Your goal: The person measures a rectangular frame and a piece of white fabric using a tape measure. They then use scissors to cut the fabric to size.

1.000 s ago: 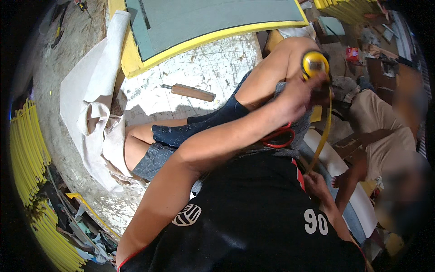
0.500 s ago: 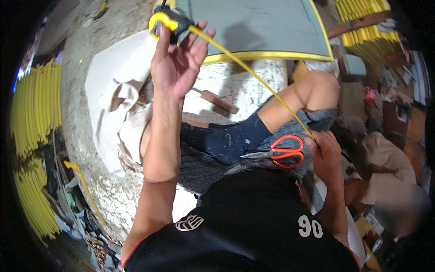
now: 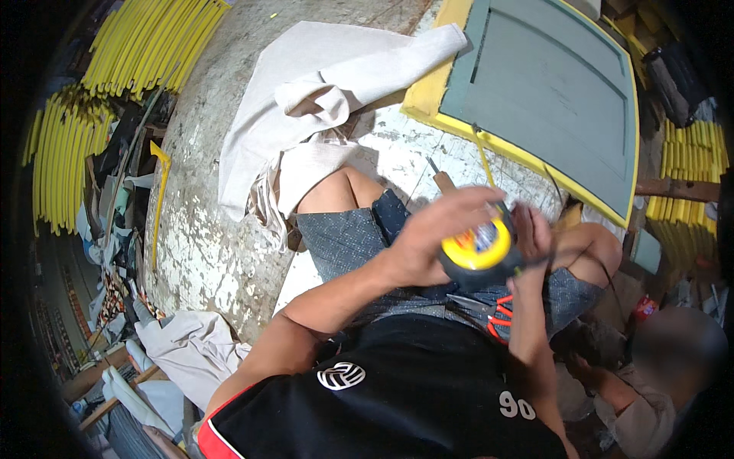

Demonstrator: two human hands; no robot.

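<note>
My left hand point(image 3: 428, 233) is shut on a yellow and black tape measure point(image 3: 466, 249), held over my lap. A narrow yellow blade point(image 3: 485, 164) stretches above it toward the grey panel point(image 3: 547, 92) with yellow edging. My right hand point(image 3: 529, 241) is just right of the case, fingers blurred and partly behind it, so its grip is unclear. Red-handled scissors point(image 3: 498, 314) rest on my shorts beneath. A wooden-handled tool point(image 3: 441, 180) lies beyond my hands, partly hidden. Crumpled cream cloth point(image 3: 336, 57) spreads over the worn white surface and against my leg.
Bundles of yellow strips point(image 3: 145, 46) line the left and right. A thin yellow tool point(image 3: 159, 176) lies at the left edge of the work surface point(image 3: 195, 199). More cloth point(image 3: 187, 348) is at lower left. A co-worker point(image 3: 627, 413) crouches at lower right.
The tape case went up-left in my left hand, then came down to lap level beside my right hand, now turned face up. The whole view has swung, shifting the panel rightward.
</note>
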